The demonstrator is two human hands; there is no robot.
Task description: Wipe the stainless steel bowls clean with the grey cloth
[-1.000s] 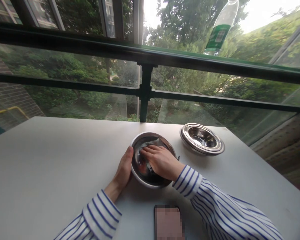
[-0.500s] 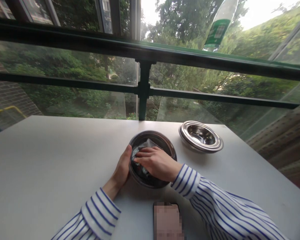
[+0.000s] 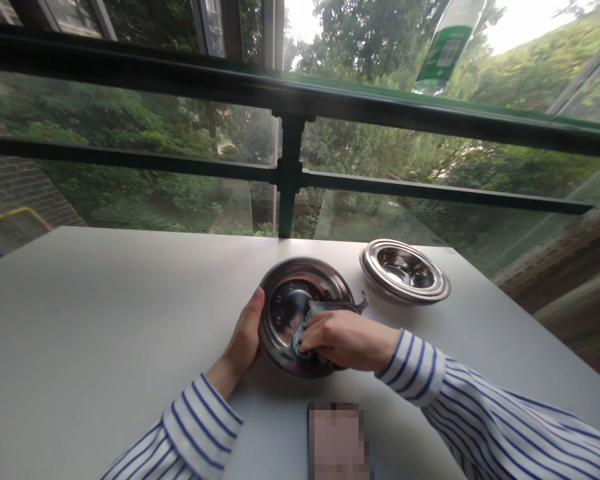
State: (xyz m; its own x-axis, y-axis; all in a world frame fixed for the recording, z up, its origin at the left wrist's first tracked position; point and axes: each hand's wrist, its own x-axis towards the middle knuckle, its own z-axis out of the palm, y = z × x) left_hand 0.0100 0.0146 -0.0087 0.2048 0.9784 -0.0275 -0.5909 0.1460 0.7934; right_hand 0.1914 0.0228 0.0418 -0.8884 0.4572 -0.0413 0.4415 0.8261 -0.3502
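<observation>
A shiny steel bowl (image 3: 286, 308) tilts slightly on the white table, its inside facing me. My left hand (image 3: 245, 333) grips its left rim, thumb on top and the other fingers hidden behind the side. Bunched under the closed fingers of my right hand (image 3: 343, 337) is a grey-green cleaning cloth (image 3: 325, 307) with a dark mesh edge and a small loop. The cloth presses against the lower right of the bowl's inner wall. Part of the cloth hangs over the right rim.
Further right stands another steel bowl or stack of bowls (image 3: 405, 272). A phone (image 3: 336, 440), blurred out, lies at the table's (image 3: 130, 320) near side. Beyond the far edge runs a dark green railing (image 3: 290, 167), with a green-labelled plastic bottle (image 3: 445, 57) on it.
My right hand has slid the cloth from the bowl's middle toward its lower right side, baring the shiny bottom. My left hand keeps its hold on the rim.
</observation>
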